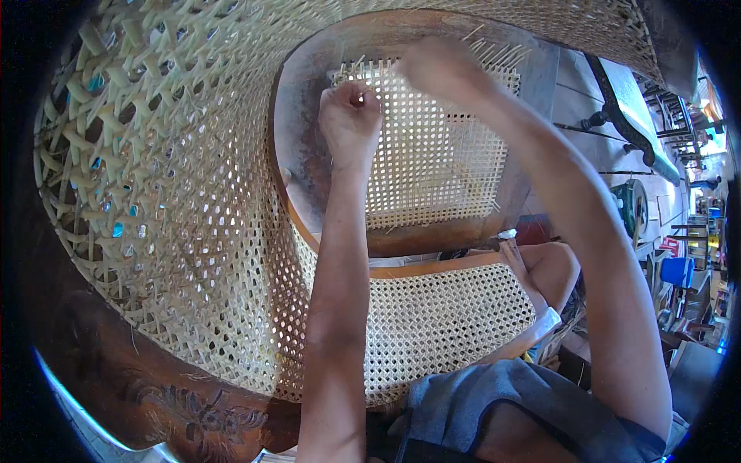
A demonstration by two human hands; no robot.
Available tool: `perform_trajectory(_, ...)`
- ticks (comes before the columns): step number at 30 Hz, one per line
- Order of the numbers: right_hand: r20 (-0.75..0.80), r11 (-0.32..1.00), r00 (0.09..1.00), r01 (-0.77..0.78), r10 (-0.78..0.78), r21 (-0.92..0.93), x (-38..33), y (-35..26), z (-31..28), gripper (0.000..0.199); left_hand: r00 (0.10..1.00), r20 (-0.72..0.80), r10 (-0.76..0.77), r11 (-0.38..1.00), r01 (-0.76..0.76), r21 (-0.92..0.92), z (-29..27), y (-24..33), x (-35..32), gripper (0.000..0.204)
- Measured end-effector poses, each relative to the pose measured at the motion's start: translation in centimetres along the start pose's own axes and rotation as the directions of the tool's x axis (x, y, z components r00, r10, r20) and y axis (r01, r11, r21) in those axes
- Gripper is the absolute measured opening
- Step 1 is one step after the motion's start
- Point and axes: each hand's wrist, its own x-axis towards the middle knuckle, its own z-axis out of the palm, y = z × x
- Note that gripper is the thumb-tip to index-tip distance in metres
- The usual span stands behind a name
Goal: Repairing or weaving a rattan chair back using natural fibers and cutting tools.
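Note:
A square panel of woven cane (432, 166) is set in a rounded wooden frame (309, 166), with loose strand ends (502, 55) sticking out along its far edge. At the panel's far left corner is my left hand (351, 119), its fingers curled into a pinch. Whatever they hold is too small to make out. Over the far edge, my right hand (444, 71) is smeared by motion, so its fingers cannot be read. Nearer me lies another strip of cane weave (440, 324), crossed in part by my left forearm.
A large curved cane back (177, 193) surrounds the left and far sides, edged by a carved dark wood rail (208, 417). To the right stand a dark-legged piece of furniture (633, 116) and a blue chair (677, 272). A grey cloth (471, 393) covers my lap.

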Motion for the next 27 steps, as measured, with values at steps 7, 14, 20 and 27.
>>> perform_trajectory(7, -0.167, 0.998, 0.984, -0.065, 0.065, 0.009, -1.8, 2.8, -1.3, 0.040, 0.885, 0.371, -0.280, 0.637, 0.460, -0.618, 1.2, 3.7, 1.4, 0.021)
perform_trajectory(14, -0.019, 0.995, 0.996, 0.093, -0.092, 0.028, -1.1, 1.2, 0.0, 0.026, 0.811, 0.313, -0.494, 0.527, 0.566, -0.634, 0.7, 2.1, 1.0, 0.022)
perform_trajectory(20, -0.175, 0.987, 0.971, 0.161, -0.162, -0.025, -0.4, -1.3, 0.6, 0.020, 0.879, 0.185, -0.439, 0.703, 0.464, -0.539, 1.1, 0.8, 1.0, 0.018)
perform_trajectory(27, -0.185, 0.989, 0.973, 0.146, -0.141, 0.018, 0.1, -2.2, 1.3, 0.023, 0.851, 0.339, -0.401, 0.667, 0.525, -0.528, 0.8, 0.6, 1.7, 0.015)
